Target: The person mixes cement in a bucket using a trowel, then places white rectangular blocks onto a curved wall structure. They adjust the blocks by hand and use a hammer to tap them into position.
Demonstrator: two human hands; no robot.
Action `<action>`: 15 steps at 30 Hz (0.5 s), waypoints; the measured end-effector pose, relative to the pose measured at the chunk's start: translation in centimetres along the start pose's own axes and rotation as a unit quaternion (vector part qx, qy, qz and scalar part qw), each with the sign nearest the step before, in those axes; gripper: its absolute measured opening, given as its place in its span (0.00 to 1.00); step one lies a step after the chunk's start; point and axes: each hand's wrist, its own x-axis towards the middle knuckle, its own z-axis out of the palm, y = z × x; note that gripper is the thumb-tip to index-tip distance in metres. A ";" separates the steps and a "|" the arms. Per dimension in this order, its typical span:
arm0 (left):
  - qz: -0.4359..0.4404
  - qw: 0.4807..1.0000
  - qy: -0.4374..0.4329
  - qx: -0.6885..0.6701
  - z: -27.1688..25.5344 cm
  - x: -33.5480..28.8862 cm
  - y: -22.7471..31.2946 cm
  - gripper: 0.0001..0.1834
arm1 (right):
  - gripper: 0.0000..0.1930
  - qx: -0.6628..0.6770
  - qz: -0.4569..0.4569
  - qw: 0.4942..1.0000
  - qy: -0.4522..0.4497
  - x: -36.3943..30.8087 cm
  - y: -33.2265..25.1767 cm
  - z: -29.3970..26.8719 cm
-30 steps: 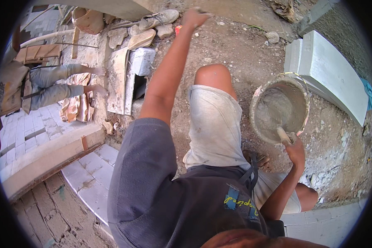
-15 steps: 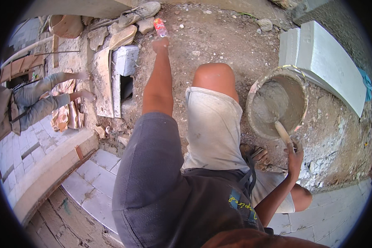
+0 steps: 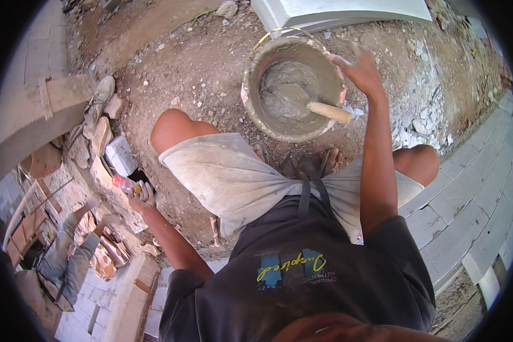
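Note:
A small clear plastic bottle with a red label and a yellowish cap is in my left hand, whose fingers are closed around it near the cap end. My right hand is beside the right rim of a mortar-crusted bucket. Its fingers are spread, partly smeared by motion, with one at or very near the rim. Grey wet mortar lies inside the bucket. A trowel's blade rests in the mortar, and its wooden handle leans over the near right rim, free of my hand.
White blocks stand beyond the bucket. A light grey block and flat stones lie left, near a dark opening. An orange-handled tool lies by my left knee. Another person is at far left. Grey paving runs along the right.
My right hand has let go of the trowel handle and moved to the bucket's right rim. My left hand still has the bottle, now closer to my body. The view has swung right.

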 end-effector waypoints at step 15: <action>-0.050 0.839 -0.289 0.458 0.7 -13.0 -5.8 0.33 | 0.36 0.124 -0.015 0.990 -0.062 3.3 -4.6 4.1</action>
